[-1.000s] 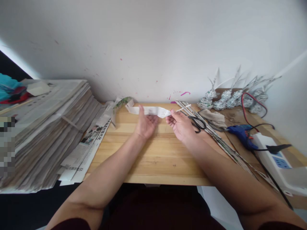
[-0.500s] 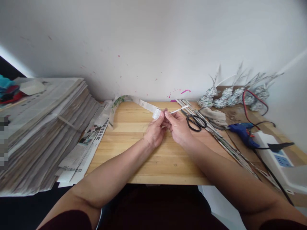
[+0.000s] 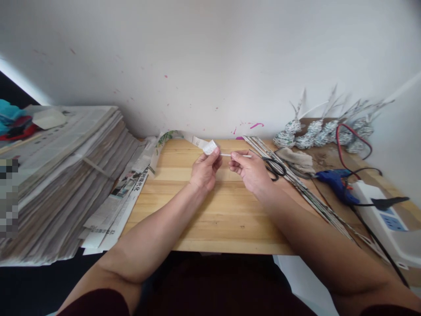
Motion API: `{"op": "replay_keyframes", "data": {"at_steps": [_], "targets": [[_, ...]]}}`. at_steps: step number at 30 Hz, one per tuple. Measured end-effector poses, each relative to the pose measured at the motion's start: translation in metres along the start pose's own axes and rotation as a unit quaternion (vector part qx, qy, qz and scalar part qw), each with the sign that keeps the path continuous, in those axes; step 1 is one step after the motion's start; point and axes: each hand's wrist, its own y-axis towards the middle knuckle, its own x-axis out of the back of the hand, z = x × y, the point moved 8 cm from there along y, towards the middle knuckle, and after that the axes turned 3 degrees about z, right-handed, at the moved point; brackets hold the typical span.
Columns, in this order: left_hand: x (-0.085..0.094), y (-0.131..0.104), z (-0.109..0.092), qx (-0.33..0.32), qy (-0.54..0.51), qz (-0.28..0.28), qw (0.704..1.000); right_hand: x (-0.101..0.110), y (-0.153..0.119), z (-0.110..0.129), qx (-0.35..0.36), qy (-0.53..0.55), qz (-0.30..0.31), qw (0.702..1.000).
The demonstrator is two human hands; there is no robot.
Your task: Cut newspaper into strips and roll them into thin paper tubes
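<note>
The person's forearms reach over the near edge of a wooden table (image 3: 210, 219). The left hand (image 3: 204, 172) pinches a printed paper strip (image 3: 209, 147) where its flat part meets a thin rolled length; the right hand (image 3: 248, 170), slightly apart, grips that rolled length near its tip. The strip's flat part trails back and leftward toward a stack of newspapers (image 3: 88, 171). Black-handled scissors (image 3: 279, 166), partly hidden, lie just beside the right hand, near thin paper rods (image 3: 297, 191). Farthest back, woven paper shapes (image 3: 314, 135) stand by the wall (image 3: 210, 57).
</note>
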Motion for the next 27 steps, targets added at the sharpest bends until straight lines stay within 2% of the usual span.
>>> {"op": "replay_keyframes", "data": {"at_steps": [2,3,4,7,9,11,16,22,27], "targets": [[0.003,0.002,-0.002,0.003,0.000,-0.013,1.000,0.004,0.002,0.015,0.061,-0.110,0.005,0.992],[0.004,0.002,-0.002,0.003,0.001,-0.019,1.000,0.004,0.001,0.025,0.111,-0.186,0.009,0.976],[0.005,0.003,-0.003,0.003,0.002,-0.023,1.000,0.002,-0.001,0.035,0.168,-0.264,0.014,0.950],[0.006,0.004,-0.003,0.002,0.005,-0.024,1.000,-0.009,-0.013,0.055,0.308,-0.438,0.026,0.844],[0.005,0.004,-0.003,0.000,0.003,-0.021,1.000,-0.016,-0.018,0.056,0.344,-0.503,0.035,0.792],[0.003,0.004,-0.004,-0.002,-0.002,-0.017,1.000,-0.019,-0.019,0.054,0.353,-0.543,0.040,0.761],[-0.001,0.004,-0.006,0.000,-0.015,-0.009,1.000,-0.024,-0.021,0.051,0.356,-0.580,0.049,0.731],[0.001,0.004,-0.004,0.015,-0.024,-0.023,0.999,-0.026,-0.017,0.043,0.311,-0.633,0.067,0.706],[0.001,0.003,-0.003,0.014,-0.025,-0.023,0.999,-0.031,-0.022,0.045,0.344,-0.647,0.064,0.677]]}}
